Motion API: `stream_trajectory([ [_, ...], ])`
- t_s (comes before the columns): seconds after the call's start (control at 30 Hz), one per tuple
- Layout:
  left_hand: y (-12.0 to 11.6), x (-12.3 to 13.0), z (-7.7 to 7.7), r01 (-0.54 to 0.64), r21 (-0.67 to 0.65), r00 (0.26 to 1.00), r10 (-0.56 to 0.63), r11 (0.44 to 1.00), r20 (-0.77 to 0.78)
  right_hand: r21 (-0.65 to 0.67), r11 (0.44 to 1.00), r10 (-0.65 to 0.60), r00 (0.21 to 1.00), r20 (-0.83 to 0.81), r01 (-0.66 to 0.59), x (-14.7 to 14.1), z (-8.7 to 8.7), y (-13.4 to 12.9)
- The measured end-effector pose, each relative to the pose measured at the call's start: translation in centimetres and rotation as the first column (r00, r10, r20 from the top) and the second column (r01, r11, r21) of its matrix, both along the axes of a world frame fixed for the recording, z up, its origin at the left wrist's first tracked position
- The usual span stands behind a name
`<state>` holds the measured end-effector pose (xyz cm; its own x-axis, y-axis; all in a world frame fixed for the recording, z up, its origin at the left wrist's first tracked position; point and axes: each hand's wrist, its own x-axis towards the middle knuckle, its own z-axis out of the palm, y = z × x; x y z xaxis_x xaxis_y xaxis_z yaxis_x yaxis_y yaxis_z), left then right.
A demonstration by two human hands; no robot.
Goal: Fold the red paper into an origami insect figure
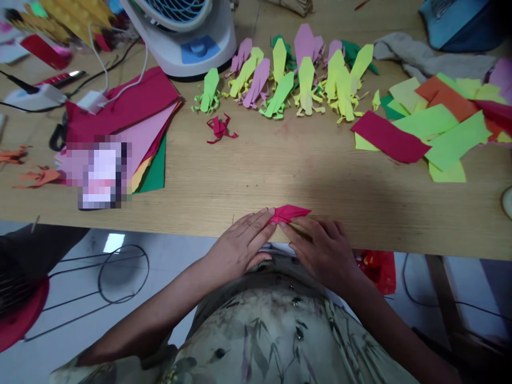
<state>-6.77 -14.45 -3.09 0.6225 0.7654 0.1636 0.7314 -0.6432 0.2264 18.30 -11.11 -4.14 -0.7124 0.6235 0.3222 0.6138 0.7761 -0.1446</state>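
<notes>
A narrow, pointed piece of folded red-pink paper [291, 213] lies at the near edge of the wooden table. My left hand [244, 242] rests flat with its fingers stretched out, their tips pressing on the paper's left end. From the right, the bent fingers of my right hand [322, 245] close on the near side of the paper. Its thumb sits close to the table edge. Farther back lies a small red folded paper figure [221, 128]. Behind it are several folded figures in green, yellow and purple, such as a light green one [208, 90].
Loose paper strips, a dark red one [390, 136] on top, lie at the right. On the left are coloured paper sheets [124, 104], a blurred phone-like object [102, 173] and orange folded figures [42, 176]. A white fan [192, 50] stands at the back.
</notes>
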Motion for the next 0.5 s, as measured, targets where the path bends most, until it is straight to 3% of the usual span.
stream_trajectory([
  [0.5, -0.16, 0.5, -0.64, -0.041, 0.048, 0.996, 0.044, 0.998, -0.071, 0.047, 0.998, -0.053, 0.998, 0.029, 0.052, -0.45, 0.13, -0.39],
])
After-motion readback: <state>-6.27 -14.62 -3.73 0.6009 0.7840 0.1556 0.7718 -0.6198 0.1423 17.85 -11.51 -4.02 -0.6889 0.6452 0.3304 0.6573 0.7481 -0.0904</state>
